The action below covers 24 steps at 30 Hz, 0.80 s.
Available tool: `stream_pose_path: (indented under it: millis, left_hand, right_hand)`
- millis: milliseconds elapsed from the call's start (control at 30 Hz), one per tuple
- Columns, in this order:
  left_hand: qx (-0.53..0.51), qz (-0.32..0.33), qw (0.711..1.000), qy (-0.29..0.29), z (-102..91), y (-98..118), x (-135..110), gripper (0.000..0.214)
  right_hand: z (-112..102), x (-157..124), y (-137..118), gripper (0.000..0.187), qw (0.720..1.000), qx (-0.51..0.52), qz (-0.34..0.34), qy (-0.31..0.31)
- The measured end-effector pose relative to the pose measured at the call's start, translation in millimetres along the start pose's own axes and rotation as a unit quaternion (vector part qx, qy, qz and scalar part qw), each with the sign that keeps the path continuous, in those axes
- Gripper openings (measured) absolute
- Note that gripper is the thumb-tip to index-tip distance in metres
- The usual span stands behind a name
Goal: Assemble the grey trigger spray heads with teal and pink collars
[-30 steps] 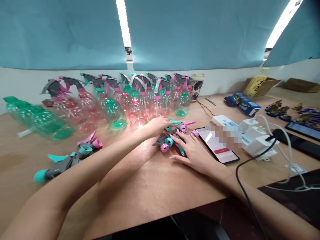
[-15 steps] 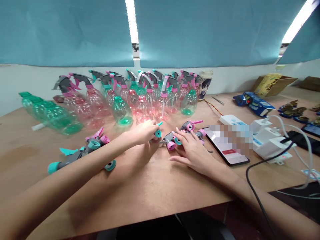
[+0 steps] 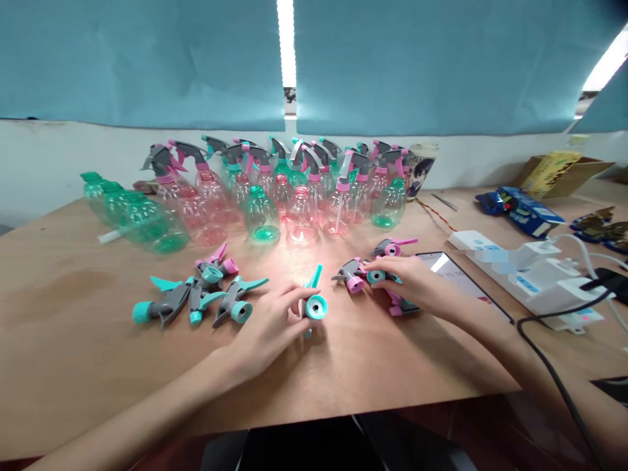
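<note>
My left hand is closed on a spray head with a teal collar, its teal trigger pointing up, near the middle of the table. On the right, my right hand pinches another teal-collared spray head among several pink-and-grey ones. A pink-collared spray head lies just left of those fingers. To the left of my left hand rests a loose group of grey spray heads with teal or pink parts, including a teal-collared one.
Behind stand several pink and green bottles, some topped with spray heads; one is a green bottle. Green bottles lean at the left. On the right are a phone, a power strip with chargers and cables, a blue packet and a patterned cup.
My left hand has come nearer with the teal spray head. My right hand, spread over the spray heads before, has closed on a teal one. The view has swung left.
</note>
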<state>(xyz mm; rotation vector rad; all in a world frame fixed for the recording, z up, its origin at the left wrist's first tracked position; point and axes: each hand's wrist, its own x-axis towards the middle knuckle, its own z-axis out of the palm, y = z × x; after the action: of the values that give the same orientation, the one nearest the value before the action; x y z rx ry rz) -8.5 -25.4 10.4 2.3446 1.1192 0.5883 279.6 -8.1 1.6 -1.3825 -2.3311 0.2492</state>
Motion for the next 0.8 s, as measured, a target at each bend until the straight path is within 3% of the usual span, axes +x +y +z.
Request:
stream_pose_path:
  millis: [133,233,433,600,800]
  left_hand:
    - [-0.055,-0.003,0.998,-0.017,9.8,0.6,-1.9,0.026]
    - [-0.077,-0.009,0.997,-0.013,12.1,4.1,-2.9,0.029]
    - [-0.085,-0.018,0.996,0.031,15.2,2.7,-5.4,0.036]
    - [-0.097,-0.029,0.993,0.053,16.4,-2.9,-6.0,0.034]
    - [-0.115,-0.041,0.991,0.063,17.2,-5.7,-5.4,0.030]
  right_hand:
    - [-24.2,14.6,-11.9,0.027,0.996,-0.005,0.011,0.085]
    - [-29.5,34.8,-20.1,0.023,0.991,-0.034,-0.005,0.130]
    - [9.9,72.3,-37.5,0.025,0.997,-0.042,-0.070,0.018]
    - [26.8,62.8,-50.0,0.021,0.997,-0.029,-0.071,-0.009]
    - [45.5,41.3,-53.3,0.067,0.993,-0.103,-0.050,0.037]
